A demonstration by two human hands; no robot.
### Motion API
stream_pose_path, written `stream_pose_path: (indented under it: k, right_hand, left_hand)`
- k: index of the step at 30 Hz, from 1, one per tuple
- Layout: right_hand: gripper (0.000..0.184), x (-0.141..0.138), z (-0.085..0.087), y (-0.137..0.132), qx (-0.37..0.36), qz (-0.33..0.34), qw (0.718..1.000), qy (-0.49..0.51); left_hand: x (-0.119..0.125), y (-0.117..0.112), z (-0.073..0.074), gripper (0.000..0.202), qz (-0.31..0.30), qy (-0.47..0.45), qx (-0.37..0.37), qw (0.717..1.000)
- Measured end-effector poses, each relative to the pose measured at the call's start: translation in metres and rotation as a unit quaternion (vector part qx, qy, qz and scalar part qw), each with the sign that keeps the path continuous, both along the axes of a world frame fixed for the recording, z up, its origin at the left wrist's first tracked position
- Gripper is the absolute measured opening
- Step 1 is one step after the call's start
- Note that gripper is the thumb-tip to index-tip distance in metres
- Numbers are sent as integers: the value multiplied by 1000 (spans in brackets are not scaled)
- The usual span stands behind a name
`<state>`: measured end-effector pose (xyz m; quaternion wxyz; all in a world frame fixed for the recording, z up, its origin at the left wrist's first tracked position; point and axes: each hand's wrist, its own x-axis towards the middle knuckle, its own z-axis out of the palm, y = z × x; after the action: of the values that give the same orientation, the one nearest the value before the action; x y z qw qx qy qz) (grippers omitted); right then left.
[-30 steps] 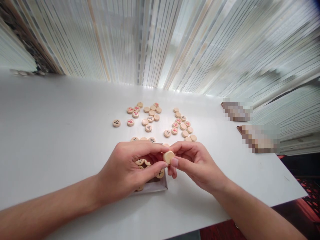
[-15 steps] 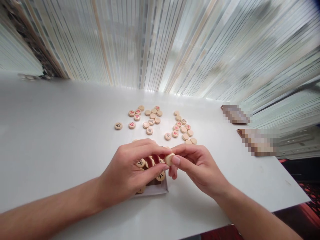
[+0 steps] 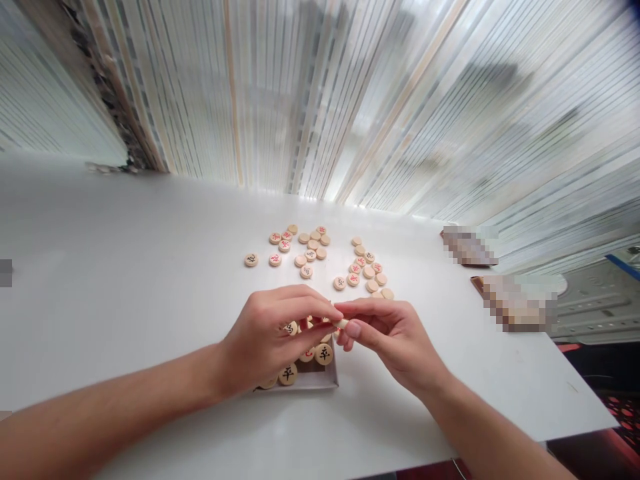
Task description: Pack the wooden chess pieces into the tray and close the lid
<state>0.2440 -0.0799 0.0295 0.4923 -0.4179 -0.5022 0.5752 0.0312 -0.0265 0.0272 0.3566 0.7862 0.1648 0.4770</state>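
My left hand [image 3: 267, 337] and my right hand [image 3: 383, 333] meet fingertip to fingertip above a shallow white box [image 3: 313, 381]. Between them they pinch one round pale wooden game piece [image 3: 342, 323], mostly hidden by the fingers. The box holds several wooden discs marked with black or red characters [image 3: 324, 353], partly covered by my left hand. Beyond my hands, several more discs [image 3: 310, 253] lie scattered on the white table [image 3: 125, 287], in a left cluster and a right cluster [image 3: 364, 270].
Two brown, pixelated flat objects [image 3: 470, 245] [image 3: 520, 301] lie at the table's right side. The table's right edge drops to a dark red floor [image 3: 615, 413]. A striped pale wall [image 3: 350, 100] rises behind the table.
The view has tilted, so everything sits lower in the frame. The held piece has turned more edge-on and sunk between the fingertips. More discs in the box show beneath my left hand.
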Motion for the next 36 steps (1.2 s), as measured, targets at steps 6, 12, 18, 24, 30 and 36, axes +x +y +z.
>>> stream_pose_path:
  k: [6, 12, 18, 24, 30, 36]
  right_hand:
    - [33, 1, -4, -1, 43, -10, 999, -26]
    - [28, -2, -7, -2, 184, -58, 974, -118]
    - [32, 0, -12, -6, 289, -61, 934, -199]
    - [37, -1, -5, -9, 370, -68, 868, -323]
    - [30, -10, 1, -15, 362, -32, 866, -343]
    - [19, -25, -6, -21, 350, 71, 855, -375]
  left_hand:
    - [-4, 7, 3, 16, 21, 14, -6, 1000]
    - [-5, 11, 20, 9, 16, 53, -176, 983]
    - [2, 1, 25, 29, -39, 124, -292, 948]
    - [2, -3, 29, 25, 4, 179, -246, 952]
    - [-8, 20, 27, 40, 75, 131, -147, 978]
    - [-15, 47, 2, 36, 176, 106, -139, 969]
